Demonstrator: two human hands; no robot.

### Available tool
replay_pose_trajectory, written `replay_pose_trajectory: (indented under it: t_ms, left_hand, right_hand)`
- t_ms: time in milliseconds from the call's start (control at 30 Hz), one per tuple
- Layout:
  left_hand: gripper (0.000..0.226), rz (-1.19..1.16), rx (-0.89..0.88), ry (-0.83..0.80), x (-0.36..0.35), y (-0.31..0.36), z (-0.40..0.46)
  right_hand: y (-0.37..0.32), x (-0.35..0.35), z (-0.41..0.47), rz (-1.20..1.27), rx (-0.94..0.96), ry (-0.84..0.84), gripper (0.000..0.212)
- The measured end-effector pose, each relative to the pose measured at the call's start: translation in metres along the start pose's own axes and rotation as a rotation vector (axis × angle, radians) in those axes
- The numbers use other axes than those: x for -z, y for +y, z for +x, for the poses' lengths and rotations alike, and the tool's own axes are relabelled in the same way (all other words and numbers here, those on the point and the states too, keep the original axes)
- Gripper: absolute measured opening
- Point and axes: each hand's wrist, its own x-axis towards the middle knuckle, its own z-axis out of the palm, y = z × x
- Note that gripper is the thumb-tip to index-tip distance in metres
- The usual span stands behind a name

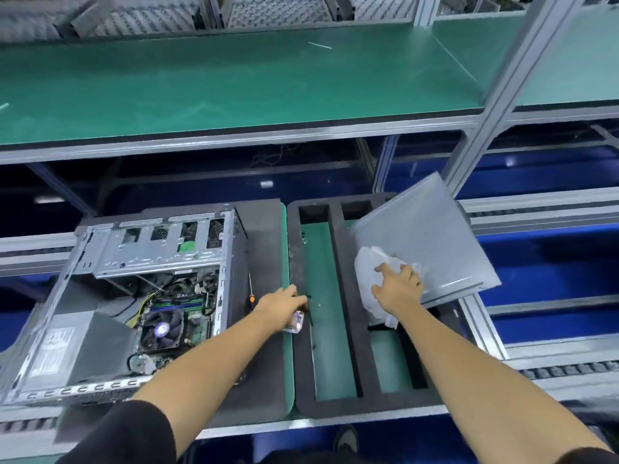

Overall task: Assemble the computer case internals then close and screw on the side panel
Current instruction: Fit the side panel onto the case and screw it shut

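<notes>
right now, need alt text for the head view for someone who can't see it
A person's right hand rests on a crumpled clear plastic bag lying on a grey side panel tilted over a black foam tray, while the left hand holds a small clear object. An open computer case lies at left, a screwdriver beside it.

Open computer case (134, 296) left; right hand (398, 289) on side panel (425, 236).

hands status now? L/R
Left hand: holds a small clear box.
Right hand: fingers spread on a plastic bag over the side panel.
</notes>
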Motion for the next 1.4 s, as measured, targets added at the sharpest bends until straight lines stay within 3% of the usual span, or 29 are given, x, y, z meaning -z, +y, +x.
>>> replay_pose_trajectory:
  t_ms: [133, 267, 467, 767, 933, 1067, 1267, 1400]
  left_hand:
    - [0.046, -0.017, -0.017, -0.059, 0.001, -0.001, 0.008]
    - [0.034, -0.162, -0.038, -0.104, 0.008, -0.003, 0.019]
    - [0.036, -0.268, -0.056, -0.018, 0.014, 0.036, 0.048]
    - [0.028, 0.029, 0.001, -0.172, -0.030, 0.082, 0.072]
    - [0.031, 0.231, 0.018, -0.098, -0.041, 0.093, 0.080]
    - [0.038, 0.260, 0.037, -0.061, -0.041, 0.095, 0.074]
    - [0.026, 0.033, 0.070, -0.053, -0.020, 0.095, 0.052]
    - [0.019, -0.406, 0.149, 0.201, 0.005, 0.089, 0.030]
  right_hand:
    - [0.005, -0.002, 0.003, -0.008, -0.027, 0.014, 0.058]
    - [0.007, -0.001, 0.007, -0.028, -0.026, 0.022, 0.067]
    - [0.016, -0.004, 0.012, -0.190, 0.006, -0.082, 0.043]
    - [0.027, -0.017, 0.018, -0.346, 0.078, 0.027, 0.037]
    - [0.032, -0.017, 0.016, -0.116, 0.079, 0.017, 0.030]
    - [0.029, 0.007, 0.015, 0.070, 0.080, 0.115, 0.035]
    - [0.002, 0.070, 0.009, 0.071, 0.159, 0.257, 0.030]
    - [-0.042, 0.119, 0.006, 0.061, 0.251, 0.295, 0.025]
